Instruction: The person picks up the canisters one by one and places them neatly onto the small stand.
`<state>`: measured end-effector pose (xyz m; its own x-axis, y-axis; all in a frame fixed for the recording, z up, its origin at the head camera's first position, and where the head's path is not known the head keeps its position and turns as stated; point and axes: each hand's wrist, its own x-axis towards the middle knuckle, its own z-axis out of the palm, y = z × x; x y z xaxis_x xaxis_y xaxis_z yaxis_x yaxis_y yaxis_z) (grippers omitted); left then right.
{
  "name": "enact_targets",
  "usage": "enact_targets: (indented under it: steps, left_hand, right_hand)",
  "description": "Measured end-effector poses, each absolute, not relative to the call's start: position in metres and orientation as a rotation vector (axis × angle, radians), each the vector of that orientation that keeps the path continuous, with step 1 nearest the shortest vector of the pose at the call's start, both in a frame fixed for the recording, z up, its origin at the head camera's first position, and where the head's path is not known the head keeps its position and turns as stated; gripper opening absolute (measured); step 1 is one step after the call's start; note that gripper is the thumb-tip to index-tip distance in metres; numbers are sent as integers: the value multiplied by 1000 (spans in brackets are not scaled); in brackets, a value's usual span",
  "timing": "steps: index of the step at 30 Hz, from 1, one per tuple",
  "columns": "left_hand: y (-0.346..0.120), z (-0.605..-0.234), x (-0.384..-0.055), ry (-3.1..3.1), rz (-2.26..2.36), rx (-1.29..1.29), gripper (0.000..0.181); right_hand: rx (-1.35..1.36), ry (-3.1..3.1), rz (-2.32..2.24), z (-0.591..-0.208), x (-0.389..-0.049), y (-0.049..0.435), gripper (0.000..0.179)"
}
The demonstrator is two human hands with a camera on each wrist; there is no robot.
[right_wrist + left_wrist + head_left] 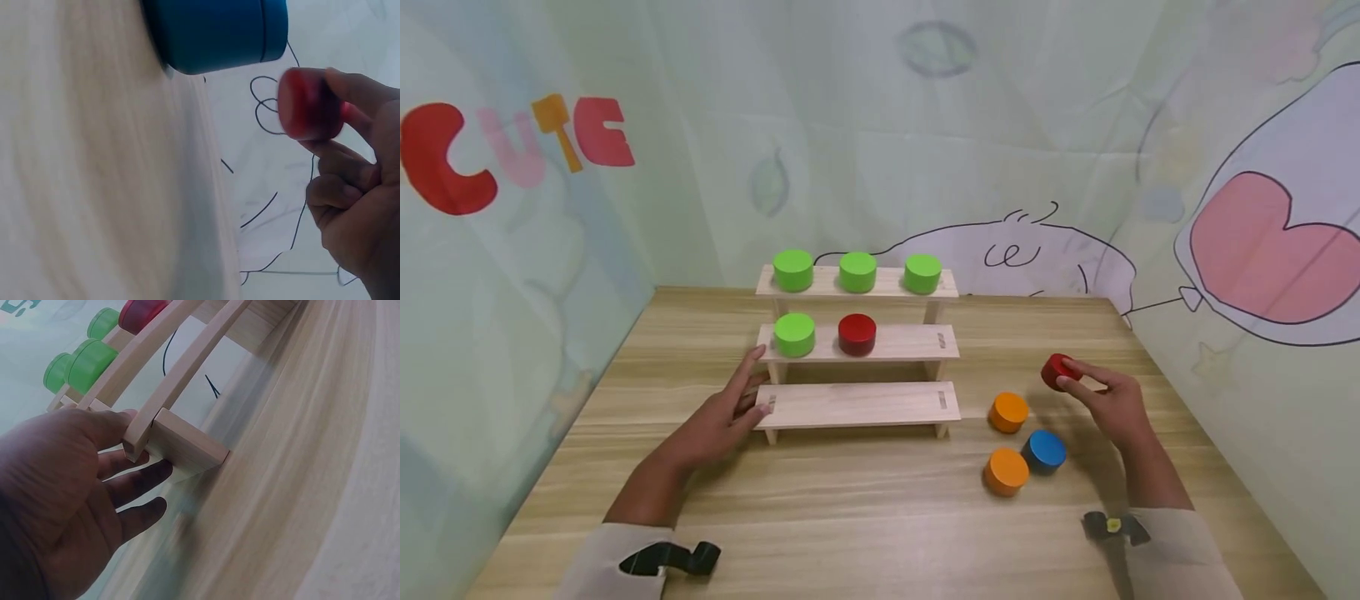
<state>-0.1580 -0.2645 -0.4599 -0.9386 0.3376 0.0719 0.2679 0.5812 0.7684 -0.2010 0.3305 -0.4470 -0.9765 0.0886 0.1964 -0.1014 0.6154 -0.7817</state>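
A three-step wooden stand (857,404) carries green discs (794,334) and a red disc (857,334). Three greens line the top step; one green and the red sit on the middle step. My left hand (722,425) rests against the stand's left end, fingers spread and touching its steps; the left wrist view shows that hand (69,487) beside the bottom step's leg (187,447). At the right, my right hand (1116,408) pinches another red disc (1057,372) between thumb and fingers. This red disc (306,105) is held off the table in the right wrist view.
Two orange discs (1008,412) and a blue disc (1044,452) lie on the wooden table (865,533), between the stand and my right hand. A printed cloth (1037,150) hangs behind the table and along its sides.
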Motion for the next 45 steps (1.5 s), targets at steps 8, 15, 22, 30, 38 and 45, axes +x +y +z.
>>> enact_targets:
  steps: [8,15,22,30,38,45]
  left_hand:
    - [-266,-462,-158,2721,1311,536,92]
    - [-265,-462,-159,2715,1308,521,91]
    - [-265,-461,-159,2710,1306,503,91]
    - [-264,-459,-158,2716,1301,490,91]
    - [-264,-461,-159,2716,1305,503,91]
    - [-265,-460,-158,2716,1309,523,91]
  right_hand:
    - [-43,-2532,1316,-438,-199,320,46]
    - [-12,-2481,1306,-428,-199,311,43]
    - [52,-2421,1322,-418,-198,302,38]
    - [192,-2322,1335,-401,-203,289,37]
    - [211,-2335,1304,-383,-203,265,37]
    - [218,-2314,1315,-369,-199,242,36]
